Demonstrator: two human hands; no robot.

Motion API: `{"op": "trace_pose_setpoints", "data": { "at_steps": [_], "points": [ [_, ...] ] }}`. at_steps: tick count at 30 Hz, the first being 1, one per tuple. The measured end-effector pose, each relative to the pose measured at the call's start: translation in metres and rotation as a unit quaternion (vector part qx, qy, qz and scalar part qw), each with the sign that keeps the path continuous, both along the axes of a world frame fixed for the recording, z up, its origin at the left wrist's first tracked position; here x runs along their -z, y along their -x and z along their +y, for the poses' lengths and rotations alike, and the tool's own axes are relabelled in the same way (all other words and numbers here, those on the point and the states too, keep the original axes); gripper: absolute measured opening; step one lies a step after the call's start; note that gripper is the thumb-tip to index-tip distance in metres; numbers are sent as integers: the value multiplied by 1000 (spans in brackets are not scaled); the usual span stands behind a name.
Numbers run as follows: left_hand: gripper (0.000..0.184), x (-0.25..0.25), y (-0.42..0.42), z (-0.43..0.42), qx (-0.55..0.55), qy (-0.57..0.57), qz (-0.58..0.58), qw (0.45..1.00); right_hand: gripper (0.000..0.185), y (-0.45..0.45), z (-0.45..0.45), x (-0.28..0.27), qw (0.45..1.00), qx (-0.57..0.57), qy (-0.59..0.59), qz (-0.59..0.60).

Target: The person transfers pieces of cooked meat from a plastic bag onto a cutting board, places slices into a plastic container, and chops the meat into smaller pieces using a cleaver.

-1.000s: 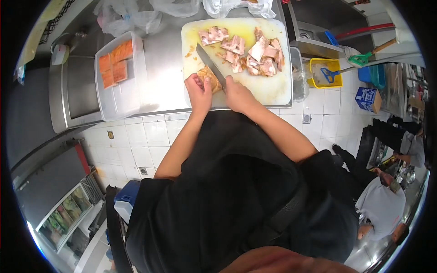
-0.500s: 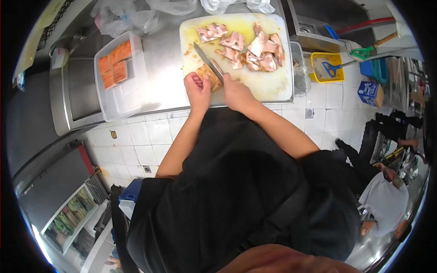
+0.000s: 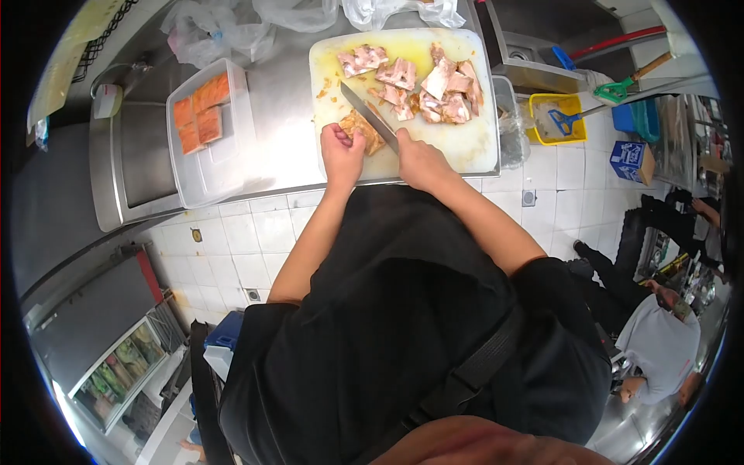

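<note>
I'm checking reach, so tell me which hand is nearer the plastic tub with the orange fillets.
Left. The left hand, at the meat piece, is right of the plastic tub; the right hand, holding the knife, is farther right.

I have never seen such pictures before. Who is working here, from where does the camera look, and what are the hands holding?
There is no machine: a person works with two bare hands. One camera, worn on the person's head, looks forward and down. The left hand touches a browned piece of food on the white cutting board. The right hand grips a knife close beside that piece. Farther up the board lie cut pieces of meat. To the left, a clear container holds orange pieces.
</note>
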State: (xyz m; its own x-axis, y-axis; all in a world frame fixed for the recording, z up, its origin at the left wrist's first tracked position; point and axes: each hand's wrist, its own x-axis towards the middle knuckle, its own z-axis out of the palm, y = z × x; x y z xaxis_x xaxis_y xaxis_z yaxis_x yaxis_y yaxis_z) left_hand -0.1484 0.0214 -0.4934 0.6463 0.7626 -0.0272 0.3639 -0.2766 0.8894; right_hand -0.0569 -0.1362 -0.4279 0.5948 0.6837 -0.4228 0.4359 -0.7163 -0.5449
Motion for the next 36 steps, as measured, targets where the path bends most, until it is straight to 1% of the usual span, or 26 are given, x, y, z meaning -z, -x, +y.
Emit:
{"op": "trace_pose_setpoints", "data": {
  "at_steps": [1,4,6,9,11,12,14,15,17,18,20,22,24,25,27,28,30,31,32,34,36],
  "points": [
    [33,-3,-1,0,-3,30,9,999,25,1,-3,-5,1000,-9,0,5],
    [34,-9,0,1,-5,53,2,999,25,3,-19,-24,1000,-26,-9,4],
    [35,-3,3,3,-8,74,3,997,26,3,-32,-36,999,-36,-16,-1],
    [36,-1,5,2,-10,107,-3,994,27,5,-40,-56,1000,-25,-6,-8],
    [37,-6,6,-1,-13,121,-9,992,28,7,-41,-74,994,45,-91,-35],
    [37,-10,7,-3,-19,124,-4,992,28,9,-41,-69,994,45,-90,-34],
    [38,-16,4,-3,-21,126,-1,992,27,15,-44,-49,998,16,-26,-47],
    [38,-17,4,-4,-17,119,7,993,27,19,-49,-34,998,21,-24,-46],
    [38,-13,5,-6,-9,111,14,994,25,18,-54,-18,998,-40,41,9],
    [38,-7,1,-2,-14,110,-2,994,25,8,-53,-12,998,-45,36,2],
    [38,-1,16,-5,-11,113,2,994,24,12,-56,-29,998,-45,40,1],
    [38,2,8,-1,-21,112,-17,993,25,6,-54,-46,999,-31,22,5],
    [39,-4,10,-3,-18,104,-2,994,25,7,-50,-74,1000,5,-4,-10],
    [39,-3,9,-3,-17,103,-2,995,25,7,-48,-80,1000,4,-4,-9],
    [40,-3,8,-3,-15,101,-1,995,23,8,-45,-87,994,49,-93,-3],
    [40,0,8,-3,-17,97,-4,995,23,9,-43,-80,994,50,-94,-3],
    [40,-1,9,-3,-14,94,-5,995,24,15,-42,-42,1000,-24,18,2],
    [40,-2,8,-2,-10,94,5,995,25,19,-39,-33,996,-51,63,42],
    [40,-5,9,-3,-3,96,19,995,25,22,-44,-29,996,-45,63,44],
    [40,-3,1,1,-12,98,-2,995,25,12,-40,-31,996,-36,73,36],
    [39,-2,15,0,-10,105,-3,994,25,19,-49,-21,997,-23,61,48]
  ]
}}
